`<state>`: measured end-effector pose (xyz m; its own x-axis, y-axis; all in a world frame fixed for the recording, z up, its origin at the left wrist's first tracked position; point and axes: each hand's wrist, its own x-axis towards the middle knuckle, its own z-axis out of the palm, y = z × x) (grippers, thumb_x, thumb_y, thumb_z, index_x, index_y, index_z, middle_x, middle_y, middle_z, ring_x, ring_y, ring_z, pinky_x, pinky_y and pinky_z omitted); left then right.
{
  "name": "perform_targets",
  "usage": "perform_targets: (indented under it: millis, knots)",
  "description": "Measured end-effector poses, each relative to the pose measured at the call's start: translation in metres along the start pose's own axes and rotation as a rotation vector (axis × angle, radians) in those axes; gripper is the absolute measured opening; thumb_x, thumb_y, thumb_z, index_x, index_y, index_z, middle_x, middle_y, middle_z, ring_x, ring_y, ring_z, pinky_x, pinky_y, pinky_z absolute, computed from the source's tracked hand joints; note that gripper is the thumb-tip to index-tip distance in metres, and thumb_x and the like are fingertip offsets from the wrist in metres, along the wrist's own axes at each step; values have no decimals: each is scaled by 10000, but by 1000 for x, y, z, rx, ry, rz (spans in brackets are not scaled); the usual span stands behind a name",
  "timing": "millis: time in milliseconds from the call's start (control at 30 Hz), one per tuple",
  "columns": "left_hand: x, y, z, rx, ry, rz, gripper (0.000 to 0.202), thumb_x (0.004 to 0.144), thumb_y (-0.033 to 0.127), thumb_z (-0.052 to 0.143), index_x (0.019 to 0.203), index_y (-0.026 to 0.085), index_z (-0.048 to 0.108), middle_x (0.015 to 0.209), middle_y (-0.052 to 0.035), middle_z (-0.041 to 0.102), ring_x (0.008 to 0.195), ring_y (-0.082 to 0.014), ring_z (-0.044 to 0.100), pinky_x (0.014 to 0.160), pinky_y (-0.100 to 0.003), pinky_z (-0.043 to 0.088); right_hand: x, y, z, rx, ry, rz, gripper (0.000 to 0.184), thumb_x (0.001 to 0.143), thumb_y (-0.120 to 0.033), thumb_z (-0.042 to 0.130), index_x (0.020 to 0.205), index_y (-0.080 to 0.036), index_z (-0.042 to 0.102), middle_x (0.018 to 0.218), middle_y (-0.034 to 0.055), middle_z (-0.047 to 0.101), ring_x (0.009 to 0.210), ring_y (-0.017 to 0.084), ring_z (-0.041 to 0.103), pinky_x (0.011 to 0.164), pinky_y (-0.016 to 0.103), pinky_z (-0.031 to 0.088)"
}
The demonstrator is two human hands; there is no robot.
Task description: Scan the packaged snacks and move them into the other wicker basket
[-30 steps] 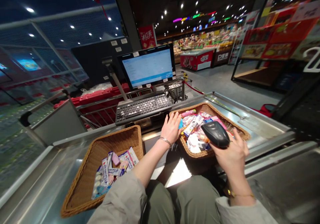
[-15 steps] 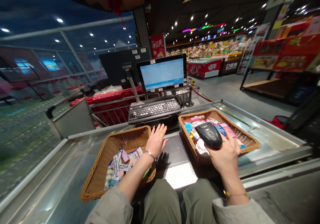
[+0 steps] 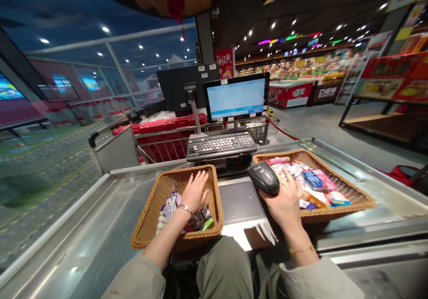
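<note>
My left hand (image 3: 195, 191) hovers over the left wicker basket (image 3: 151, 206) with its fingers stretched out and nothing in it. Below it lie several small wrapped snacks (image 3: 169, 207) in that basket. My right hand (image 3: 285, 200) grips a black handheld barcode scanner (image 3: 264, 177) at the near left rim of the right wicker basket (image 3: 347, 195). This basket is full of colourful packets (image 3: 314, 181). Between the two baskets sits a flat scanner plate (image 3: 239, 196) set into the steel counter.
A keyboard (image 3: 221, 144) and a lit till screen (image 3: 236, 98) stand behind the baskets. Red shopping baskets (image 3: 160, 132) are stacked behind a metal rail at the left. The steel counter (image 3: 87, 232) slopes around me. Shop shelves (image 3: 388, 94) and a freezer (image 3: 289, 93) lie beyond.
My left hand has moved from the right basket across to the left basket, still holding nothing. My view has swung left. The right hand keeps the scanner.
</note>
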<state>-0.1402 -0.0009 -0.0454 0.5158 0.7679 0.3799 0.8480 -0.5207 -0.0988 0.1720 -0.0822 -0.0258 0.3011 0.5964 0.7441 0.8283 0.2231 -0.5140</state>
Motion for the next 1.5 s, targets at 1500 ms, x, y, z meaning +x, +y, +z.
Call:
perform_targets:
  millis: [1500]
  knots:
    - [10,45,21,-87,-1077,-54,484,728,515,853,1101,215,783,1142,-160,775,1077,-325,732,924,-357,571,-30,-9,55,35,-301,-44,355,780,-392,581,1069,-231,709,1273,87,725,1415,353,473,1185,649,255]
